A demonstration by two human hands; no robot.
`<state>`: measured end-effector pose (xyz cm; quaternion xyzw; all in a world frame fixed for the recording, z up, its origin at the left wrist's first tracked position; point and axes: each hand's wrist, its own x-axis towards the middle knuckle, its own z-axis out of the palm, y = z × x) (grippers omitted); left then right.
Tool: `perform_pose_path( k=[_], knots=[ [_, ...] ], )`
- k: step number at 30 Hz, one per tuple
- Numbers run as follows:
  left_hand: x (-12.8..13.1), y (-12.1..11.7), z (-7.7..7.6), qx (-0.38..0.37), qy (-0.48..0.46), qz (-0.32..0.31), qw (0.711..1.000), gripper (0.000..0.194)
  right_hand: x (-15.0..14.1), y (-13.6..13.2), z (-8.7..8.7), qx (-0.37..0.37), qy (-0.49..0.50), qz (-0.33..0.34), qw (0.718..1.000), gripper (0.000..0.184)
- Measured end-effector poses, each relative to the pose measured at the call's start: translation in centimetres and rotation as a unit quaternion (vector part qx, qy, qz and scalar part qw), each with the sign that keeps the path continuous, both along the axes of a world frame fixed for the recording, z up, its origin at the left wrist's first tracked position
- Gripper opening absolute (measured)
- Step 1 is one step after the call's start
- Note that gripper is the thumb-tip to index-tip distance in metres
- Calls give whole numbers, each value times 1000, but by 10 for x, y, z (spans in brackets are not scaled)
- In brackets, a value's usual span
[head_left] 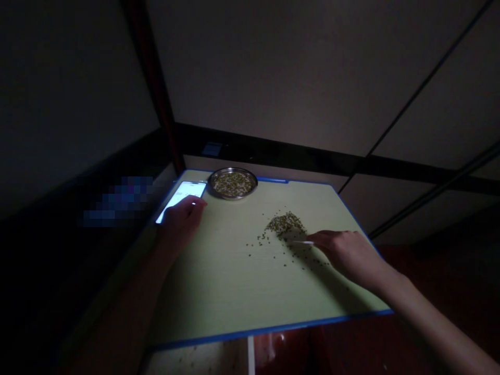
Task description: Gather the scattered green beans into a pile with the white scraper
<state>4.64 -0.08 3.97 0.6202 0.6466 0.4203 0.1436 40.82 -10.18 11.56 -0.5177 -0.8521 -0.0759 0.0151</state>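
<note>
My right hand [347, 252] pinches a thin white stick-like tool [302, 242], its tip pointing left at a pile of small green beans [287, 223]. More beans lie scattered around the tip and below the pile, on a pale green tabletop [219, 281] with a blue edge. My left hand [183, 219] is closed with curled fingers and covers the lower right part of a lit phone [187, 188]. Whether those fingers hold anything is hidden. Behind, near the phone, stands a round metal dish [230, 197] with many greenish beans in it.
A blue strip [272, 180] runs along the table's far edge, right of the dish. Pale panels [265, 73] with dark bands rise behind the table. Below the front edge are a pale surface [195, 359] and a reddish, shiny one [279, 349]. The surroundings are dim.
</note>
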Motion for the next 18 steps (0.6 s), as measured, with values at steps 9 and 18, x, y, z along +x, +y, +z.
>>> perform_pose_path(
  k=[9,18],
  knots=[
    [-1,1,-1,0,0,-4,1000,30,-3,4,-2,-14,-10,-18,1000,35],
    [2,-2,3,-6,-4,-4,1000,30,-2,-11,6,-29,7,1,1000,35]
  ],
)
